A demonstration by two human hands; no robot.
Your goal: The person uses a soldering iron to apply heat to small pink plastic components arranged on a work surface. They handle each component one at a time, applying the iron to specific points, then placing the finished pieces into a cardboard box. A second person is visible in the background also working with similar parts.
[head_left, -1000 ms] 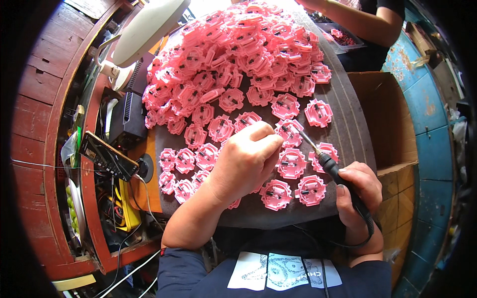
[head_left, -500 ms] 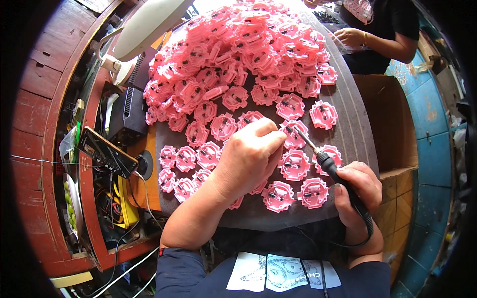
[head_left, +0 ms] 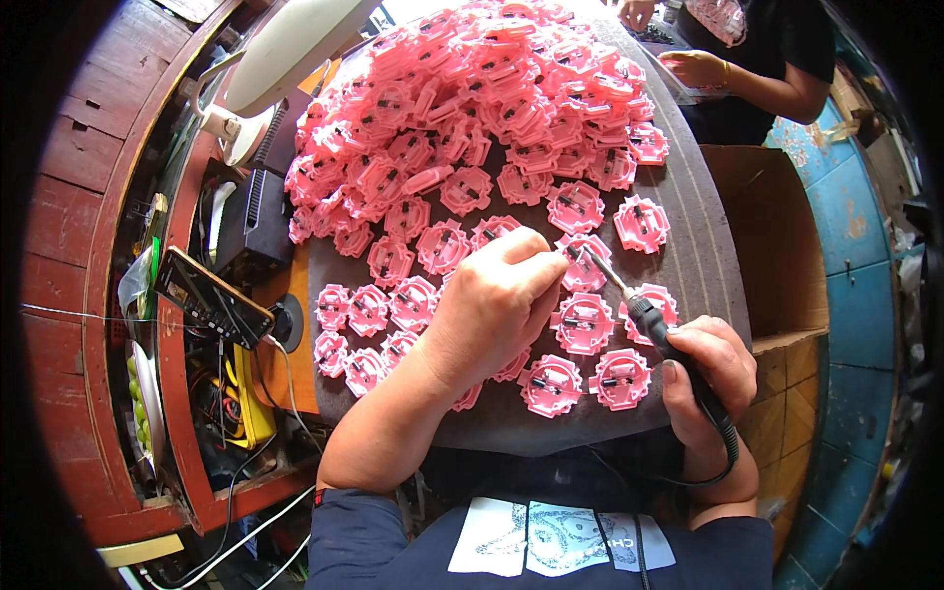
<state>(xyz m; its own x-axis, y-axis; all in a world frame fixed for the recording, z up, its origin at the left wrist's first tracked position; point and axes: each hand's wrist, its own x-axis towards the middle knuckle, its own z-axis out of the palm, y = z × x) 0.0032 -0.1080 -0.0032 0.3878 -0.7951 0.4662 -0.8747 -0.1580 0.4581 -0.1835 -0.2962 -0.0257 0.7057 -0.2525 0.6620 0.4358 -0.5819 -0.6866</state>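
Observation:
My right hand (head_left: 716, 379) grips the dark handle of a soldering iron (head_left: 649, 323). Its metal tip points up and left, over a pink plastic part (head_left: 587, 274) with small black pieces inside. Beside that tip, the fingers of my left hand (head_left: 501, 295) are pinched together; what they hold, if anything, is too small to make out. Similar pink parts lie in loose rows around both hands, such as one pink part (head_left: 552, 385) in front and another pink part (head_left: 641, 225) beyond. My left hand and forearm cover some of them.
A large heap of pink parts (head_left: 462, 88) covers the far side of the dark table (head_left: 703, 256). On the left stand a lamp (head_left: 285, 59), a black box (head_left: 254, 221) and a propped phone (head_left: 213, 298). An open cardboard box (head_left: 772, 236) is at right. Across the table, another person's hand (head_left: 693, 69) is at work.
The soldering iron has shifted very slightly upward, its tip still at the same pink part. My left hand stays nearly in place. The other person's hands have moved a little.

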